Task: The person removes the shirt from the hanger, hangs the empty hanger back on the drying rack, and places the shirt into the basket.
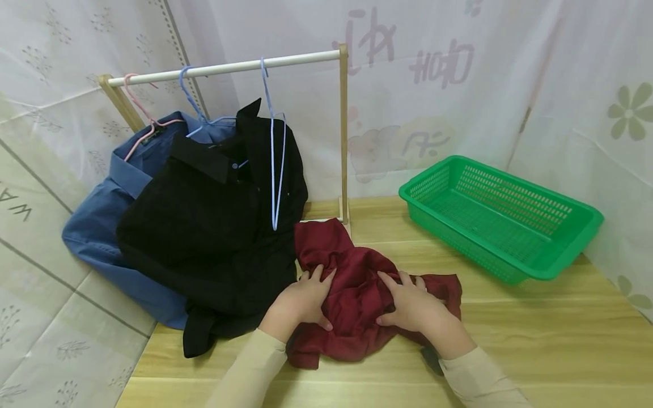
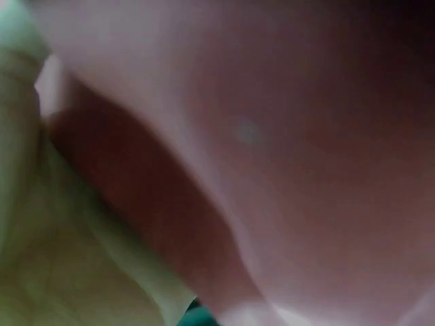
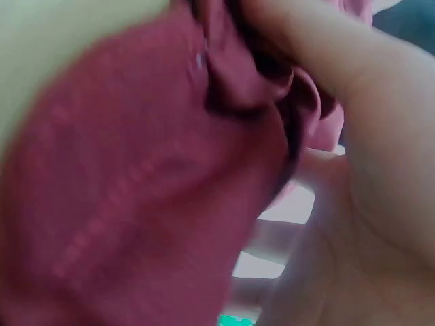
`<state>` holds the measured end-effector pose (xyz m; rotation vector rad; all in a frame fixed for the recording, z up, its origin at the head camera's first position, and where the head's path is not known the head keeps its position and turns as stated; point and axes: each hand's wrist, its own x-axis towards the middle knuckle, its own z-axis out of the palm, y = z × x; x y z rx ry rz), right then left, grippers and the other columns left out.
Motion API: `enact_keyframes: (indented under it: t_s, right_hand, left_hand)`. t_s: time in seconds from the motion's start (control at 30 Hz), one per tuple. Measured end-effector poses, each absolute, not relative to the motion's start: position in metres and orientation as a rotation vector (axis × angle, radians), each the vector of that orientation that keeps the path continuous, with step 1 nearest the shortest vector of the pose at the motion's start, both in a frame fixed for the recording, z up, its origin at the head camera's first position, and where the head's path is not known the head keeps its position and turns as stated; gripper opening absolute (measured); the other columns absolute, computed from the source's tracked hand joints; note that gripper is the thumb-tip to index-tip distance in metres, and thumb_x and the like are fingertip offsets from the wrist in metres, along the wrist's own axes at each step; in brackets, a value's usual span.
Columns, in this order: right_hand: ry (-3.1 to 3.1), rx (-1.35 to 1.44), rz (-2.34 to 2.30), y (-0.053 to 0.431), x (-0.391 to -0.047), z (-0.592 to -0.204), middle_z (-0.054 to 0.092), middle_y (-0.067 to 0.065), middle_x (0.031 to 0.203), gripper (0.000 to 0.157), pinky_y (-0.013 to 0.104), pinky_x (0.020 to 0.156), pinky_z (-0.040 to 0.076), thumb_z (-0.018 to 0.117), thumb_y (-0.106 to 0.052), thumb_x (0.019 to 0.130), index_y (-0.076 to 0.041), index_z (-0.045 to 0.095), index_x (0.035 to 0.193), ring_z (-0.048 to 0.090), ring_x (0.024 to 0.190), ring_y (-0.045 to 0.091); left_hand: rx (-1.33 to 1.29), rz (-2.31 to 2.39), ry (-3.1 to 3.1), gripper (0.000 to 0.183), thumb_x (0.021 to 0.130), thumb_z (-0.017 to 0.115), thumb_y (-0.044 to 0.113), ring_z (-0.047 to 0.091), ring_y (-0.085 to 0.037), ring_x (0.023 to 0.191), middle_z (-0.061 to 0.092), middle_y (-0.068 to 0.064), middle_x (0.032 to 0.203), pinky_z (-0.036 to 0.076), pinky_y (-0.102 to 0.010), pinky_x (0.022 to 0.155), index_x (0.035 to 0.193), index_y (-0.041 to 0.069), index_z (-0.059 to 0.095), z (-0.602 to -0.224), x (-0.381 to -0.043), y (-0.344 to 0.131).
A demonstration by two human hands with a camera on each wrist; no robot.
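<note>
A crumpled dark red garment (image 1: 352,300) lies on the table at the foot of the rack; its exact kind does not show. My left hand (image 1: 302,301) rests on its left side, fingers spread and thumb apart. On its right side my right hand (image 1: 415,306) touches the cloth with spread fingers. In the right wrist view, loose folds of the red cloth (image 3: 143,176) bulge beside the thumb and palm. The left wrist view is blurred, mostly filled by skin and sleeve.
A wooden rack with a white rail (image 1: 301,59) carries a blue shirt (image 1: 97,221) on a pink hanger, a black shirt (image 1: 204,226) beside a blue hanger, and a bare blue hanger (image 1: 272,170). At the back right stands a green basket (image 1: 474,258).
</note>
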<state>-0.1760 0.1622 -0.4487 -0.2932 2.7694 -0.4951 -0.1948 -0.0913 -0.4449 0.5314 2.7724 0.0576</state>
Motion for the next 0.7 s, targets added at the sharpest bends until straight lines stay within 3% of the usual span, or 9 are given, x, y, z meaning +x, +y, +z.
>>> enact_keyframes:
  t_s: [0.13, 0.3, 0.43, 0.57, 0.63, 0.7]
  right_hand:
    - [2.823, -0.355, -0.484, 0.153, -0.172, -0.451, 0.039, 0.032, 0.162, 0.094, 0.085, 0.082, 0.049, 0.089, -0.036, 0.086, -0.019, 0.04, 0.164, 0.037, 0.143, 0.069]
    - [2.891, -0.467, -0.408, 0.144, -0.169, -0.453, 0.049, 0.036, 0.153, 0.077, 0.075, 0.093, 0.054, 0.085, -0.022, 0.091, -0.009, 0.05, 0.158, 0.048, 0.131, 0.07]
    - [2.94, -0.617, -0.382, 0.139, -0.168, -0.452, 0.059, 0.034, 0.142, 0.062, 0.067, 0.097, 0.055, 0.085, -0.009, 0.088, -0.001, 0.059, 0.144, 0.059, 0.119, 0.062]
    - [2.976, -0.711, -0.428, 0.138, -0.167, -0.451, 0.066, 0.026, 0.13, 0.054, 0.056, 0.089, 0.059, 0.081, 0.003, 0.084, 0.001, 0.062, 0.134, 0.068, 0.104, 0.049]
    - [2.98, -0.699, -0.488, 0.139, -0.167, -0.45, 0.068, 0.024, 0.127, 0.055, 0.049, 0.083, 0.062, 0.077, 0.008, 0.083, 0.002, 0.062, 0.136, 0.071, 0.101, 0.043]
    - [2.979, -0.672, -0.573, 0.141, -0.168, -0.446, 0.068, 0.022, 0.124, 0.056, 0.041, 0.076, 0.062, 0.072, 0.013, 0.082, 0.003, 0.061, 0.136, 0.073, 0.098, 0.036]
  left_hand:
    - [0.56, 0.004, 2.792, 0.116, 0.077, 0.094, 0.05, 0.046, -0.044, 0.151, 0.034, -0.02, 0.172, 0.056, -0.049, 0.11, 0.168, 0.015, 0.032, -0.442, -0.189, -0.08]
    - [0.641, -0.047, 2.799, 0.104, 0.085, 0.09, 0.044, 0.052, -0.041, 0.147, 0.038, -0.02, 0.17, 0.057, -0.042, 0.109, 0.167, 0.012, 0.035, -0.441, -0.184, -0.068]
    - [0.719, -0.006, 2.807, 0.098, 0.09, 0.086, 0.028, 0.06, -0.037, 0.14, 0.045, -0.019, 0.165, 0.057, -0.036, 0.107, 0.168, 0.011, 0.03, -0.44, -0.184, -0.06]
    - [0.794, 0.194, 2.854, 0.112, 0.085, 0.081, 0.004, 0.074, -0.022, 0.099, 0.062, -0.016, 0.145, 0.06, -0.026, 0.082, 0.172, 0.016, 0.012, -0.44, -0.185, -0.057]
    - [0.827, 0.336, 2.864, 0.12, 0.082, 0.08, -0.004, 0.068, -0.016, 0.078, 0.065, -0.016, 0.134, 0.056, -0.024, 0.069, 0.173, 0.026, 0.008, -0.438, -0.186, -0.058]
    - [0.863, 0.463, 2.863, 0.121, 0.08, 0.078, -0.008, 0.061, -0.014, 0.068, 0.064, -0.015, 0.129, 0.051, -0.023, 0.062, 0.171, 0.034, 0.012, -0.435, -0.185, -0.059]
